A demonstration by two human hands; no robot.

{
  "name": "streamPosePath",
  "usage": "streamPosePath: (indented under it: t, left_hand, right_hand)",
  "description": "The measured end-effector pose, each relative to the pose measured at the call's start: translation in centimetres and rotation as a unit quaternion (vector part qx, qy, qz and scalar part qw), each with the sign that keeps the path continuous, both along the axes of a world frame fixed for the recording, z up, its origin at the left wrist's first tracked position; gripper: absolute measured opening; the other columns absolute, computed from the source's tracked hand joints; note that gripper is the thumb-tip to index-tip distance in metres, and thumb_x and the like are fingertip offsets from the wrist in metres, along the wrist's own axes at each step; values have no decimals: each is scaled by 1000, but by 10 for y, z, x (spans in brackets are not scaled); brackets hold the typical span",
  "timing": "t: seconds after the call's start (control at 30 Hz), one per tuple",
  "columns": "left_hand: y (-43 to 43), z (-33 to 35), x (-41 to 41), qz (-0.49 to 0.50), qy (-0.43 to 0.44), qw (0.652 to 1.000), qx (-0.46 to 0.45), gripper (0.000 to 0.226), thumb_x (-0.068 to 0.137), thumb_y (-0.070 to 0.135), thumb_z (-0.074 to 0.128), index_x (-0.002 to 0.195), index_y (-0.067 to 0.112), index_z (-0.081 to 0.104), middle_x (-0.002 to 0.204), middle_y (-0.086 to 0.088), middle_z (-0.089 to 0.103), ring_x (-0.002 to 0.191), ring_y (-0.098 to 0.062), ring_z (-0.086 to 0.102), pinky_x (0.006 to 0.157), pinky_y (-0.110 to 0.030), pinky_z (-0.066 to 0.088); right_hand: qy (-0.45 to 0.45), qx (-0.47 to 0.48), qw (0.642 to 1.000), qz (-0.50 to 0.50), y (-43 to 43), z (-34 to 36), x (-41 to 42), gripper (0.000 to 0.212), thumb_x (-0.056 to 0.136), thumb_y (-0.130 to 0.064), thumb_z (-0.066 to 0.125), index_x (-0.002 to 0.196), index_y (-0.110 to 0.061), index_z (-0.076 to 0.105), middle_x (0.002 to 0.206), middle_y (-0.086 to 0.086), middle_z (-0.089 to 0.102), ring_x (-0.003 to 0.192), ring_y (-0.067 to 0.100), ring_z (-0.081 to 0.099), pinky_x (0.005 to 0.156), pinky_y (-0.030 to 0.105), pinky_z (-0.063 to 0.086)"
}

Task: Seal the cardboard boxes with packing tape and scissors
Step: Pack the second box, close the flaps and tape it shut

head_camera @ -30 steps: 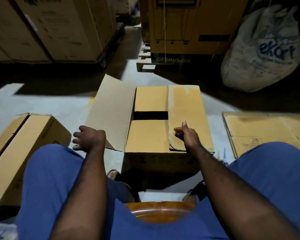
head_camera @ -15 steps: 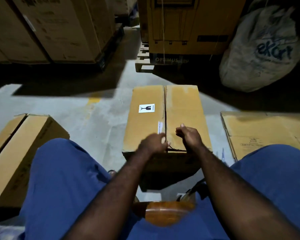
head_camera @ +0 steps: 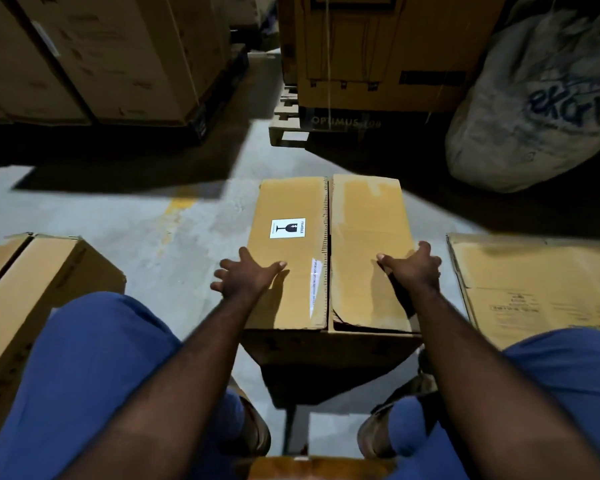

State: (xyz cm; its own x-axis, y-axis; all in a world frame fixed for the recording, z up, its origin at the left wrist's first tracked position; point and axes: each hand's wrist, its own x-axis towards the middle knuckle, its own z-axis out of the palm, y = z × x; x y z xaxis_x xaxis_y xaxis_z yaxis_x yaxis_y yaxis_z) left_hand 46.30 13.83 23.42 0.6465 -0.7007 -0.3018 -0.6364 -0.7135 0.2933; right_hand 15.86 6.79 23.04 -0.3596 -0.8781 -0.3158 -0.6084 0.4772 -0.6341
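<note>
Box base hidden, label (glare-blurred)

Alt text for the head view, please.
Both hands, left hand and right hand, press flat on the closed flaps of a box on the floor between the person's knees. No tape crosses its centre seam; a fragile sticker marks the left flap.

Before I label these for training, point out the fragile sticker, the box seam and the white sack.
fragile sticker [head_camera: 287, 227]: head view, its centre.
box seam [head_camera: 329, 251]: head view, mid-length.
white sack [head_camera: 534, 109]: head view, its bulging side.
</note>
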Motion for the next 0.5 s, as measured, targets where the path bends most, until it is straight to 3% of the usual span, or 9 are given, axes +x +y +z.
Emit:
streamPosePath:
  t: [0.1, 0.2, 0.4, 0.5]
  left_hand:
    - [-28, -17, 10, 24, 83, 996, -13, 102, 61, 89, 65, 134, 23, 37, 133, -19, 51, 120, -41, 50, 96, -49, 38]
    - [-50, -28, 2, 34, 134, 990, -40, 117, 51, 89, 69, 140, 22, 30, 135, -18, 52, 119, -41, 53, 100, -52, 43]
    - [-80, -15, 10, -1, -39, 998, -42, 121, 62, 100, 47, 152, 21, 28, 138, -23, 50, 127, -40, 47, 103, -48, 34]
    - [-96, -12, 31, -67, -81, 993, -59, 118, 64, 101, 39, 149, 20, 32, 132, -22, 55, 124, -40, 51, 99, -48, 36]
  right_hand:
    - [-76, 44, 996, -29, -11, -10, -4, 117, 65, -61, 88, 152, -8, 30, 149, 22, 46, 130, 44, 51, 100, 50, 50]
    - [-48, 66, 996, -25, -13, -12, -4, 107, 63, -67, 87, 140, -6, 44, 141, 20, 55, 124, 42, 55, 92, 43, 51]
    - [-80, 92, 986, -110, 11, -4, 27, 104, 66, -55, 90, 140, -5, 37, 141, 22, 54, 125, 46, 55, 99, 52, 51]
    - [-153, 89, 964, -200, 45, -21, 52, 107, 63, -49, 91, 143, -6, 34, 135, 23, 58, 118, 45, 59, 98, 53, 51]
